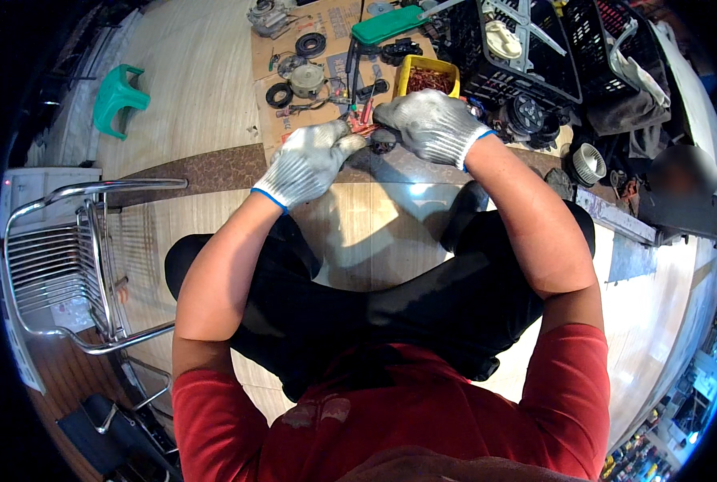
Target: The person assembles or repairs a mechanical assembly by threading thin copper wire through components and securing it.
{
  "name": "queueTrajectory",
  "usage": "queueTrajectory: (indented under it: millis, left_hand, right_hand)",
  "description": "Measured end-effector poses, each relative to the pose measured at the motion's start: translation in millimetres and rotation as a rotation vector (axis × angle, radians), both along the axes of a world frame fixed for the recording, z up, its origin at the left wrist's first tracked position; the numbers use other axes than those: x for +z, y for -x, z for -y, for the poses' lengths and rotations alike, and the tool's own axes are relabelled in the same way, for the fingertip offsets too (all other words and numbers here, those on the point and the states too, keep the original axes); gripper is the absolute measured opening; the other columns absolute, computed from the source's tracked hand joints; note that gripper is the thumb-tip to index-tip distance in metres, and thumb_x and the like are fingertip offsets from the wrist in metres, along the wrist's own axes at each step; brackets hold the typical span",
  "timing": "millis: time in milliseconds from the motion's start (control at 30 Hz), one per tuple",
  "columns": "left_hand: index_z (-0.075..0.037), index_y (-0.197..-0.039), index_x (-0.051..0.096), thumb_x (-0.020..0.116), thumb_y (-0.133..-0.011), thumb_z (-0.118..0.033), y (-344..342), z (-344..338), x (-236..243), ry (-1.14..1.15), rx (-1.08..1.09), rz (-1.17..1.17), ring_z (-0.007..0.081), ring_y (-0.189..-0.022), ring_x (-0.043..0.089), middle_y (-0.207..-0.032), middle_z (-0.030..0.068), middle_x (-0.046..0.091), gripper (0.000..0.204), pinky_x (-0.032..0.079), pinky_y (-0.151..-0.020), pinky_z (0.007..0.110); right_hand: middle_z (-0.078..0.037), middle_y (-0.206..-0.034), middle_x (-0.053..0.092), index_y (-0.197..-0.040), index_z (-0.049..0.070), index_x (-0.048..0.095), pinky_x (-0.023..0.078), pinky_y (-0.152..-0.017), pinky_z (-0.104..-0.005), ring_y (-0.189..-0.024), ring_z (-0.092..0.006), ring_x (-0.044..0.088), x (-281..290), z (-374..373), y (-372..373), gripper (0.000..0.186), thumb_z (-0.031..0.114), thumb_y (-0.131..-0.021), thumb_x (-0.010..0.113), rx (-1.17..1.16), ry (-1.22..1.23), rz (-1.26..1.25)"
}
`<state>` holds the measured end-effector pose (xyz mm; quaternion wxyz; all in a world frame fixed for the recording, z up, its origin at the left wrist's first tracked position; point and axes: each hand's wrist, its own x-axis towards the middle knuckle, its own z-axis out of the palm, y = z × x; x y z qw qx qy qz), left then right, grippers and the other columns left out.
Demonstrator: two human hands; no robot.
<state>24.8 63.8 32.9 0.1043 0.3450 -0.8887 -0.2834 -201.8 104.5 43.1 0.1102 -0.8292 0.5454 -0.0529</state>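
My left hand, in a white knit glove with a blue cuff, is closed, thumb and fingers pressed together. Level with it and a short gap to the right, my right hand wears the same kind of glove, its fingers curled inward. What either hand pinches is too small and covered to make out. Between the fingertips lie red slender pieces, partly hidden. A small dark rounded part sits just below my right fingers. Right behind that hand stands a yellow bin of reddish-brown small pieces.
A flattened cardboard sheet carries black rings, a round metal housing and a green case. Black crates stand at the right, near a finned wheel. Leftward are a green stool and a chrome-framed chair.
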Motion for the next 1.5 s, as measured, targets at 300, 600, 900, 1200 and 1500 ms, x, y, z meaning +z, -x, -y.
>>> queueTrajectory:
  millis: [300,600,900,1200,1500]
  left_hand:
    - [-0.003,-0.088,0.063,0.054,-0.102,-0.039,0,14,2,-0.872,0.273,-0.056,0.0205,-0.058,0.058,-0.066,0.0090,0.060,0.040,0.046,-0.056,0.036]
    - [-0.003,-0.087,0.060,0.054,-0.103,-0.037,2,7,15,-0.993,0.321,-0.100,0.0120,-0.054,0.052,-0.065,0.0024,0.054,0.038,0.042,-0.049,0.030]
    - [0.000,-0.093,0.062,0.054,-0.103,-0.034,-1,9,20,-0.918,0.208,-0.023,0.0123,-0.055,0.052,-0.066,0.0025,0.053,0.036,0.043,-0.049,0.029]
    - [0.001,-0.103,0.064,0.057,-0.101,-0.034,-10,19,12,-0.797,0.094,0.088,0.0193,-0.061,0.060,-0.073,0.0076,0.061,0.035,0.049,-0.057,0.034]
    - [-0.005,-0.130,0.057,0.064,-0.094,-0.039,-11,16,18,0.403,0.032,0.131,0.0386,-0.106,0.066,-0.104,0.0215,0.070,0.050,0.053,-0.090,0.046]
  right_hand:
    - [-0.011,-0.095,0.068,-0.140,0.013,0.050,0.057,-0.069,-0.0408,-0.086,-0.0272,0.070,3,2,12,0.055,0.021,-0.088,0.066,0.024,0.492,-0.152]
    - [-0.006,-0.087,0.068,-0.110,0.013,0.068,0.057,-0.075,-0.0398,-0.084,-0.0241,0.070,-11,-7,1,0.024,0.020,-0.089,0.057,0.017,0.459,-0.301]
    - [-0.005,-0.082,0.068,-0.093,0.013,0.068,0.058,-0.065,-0.0386,-0.079,-0.0244,0.071,-9,-9,-1,0.013,0.015,-0.083,0.061,0.042,0.456,-0.304]
    - [-0.011,-0.081,0.069,-0.092,0.010,0.068,0.060,-0.067,-0.0428,-0.079,-0.0299,0.072,1,-12,0,0.012,0.011,-0.080,0.064,0.105,0.297,-0.213]
    - [-0.008,-0.090,0.072,-0.099,0.014,0.068,0.059,-0.066,-0.0439,-0.085,-0.0306,0.073,10,-7,4,0.020,0.011,-0.080,0.063,-0.077,0.223,-0.261]
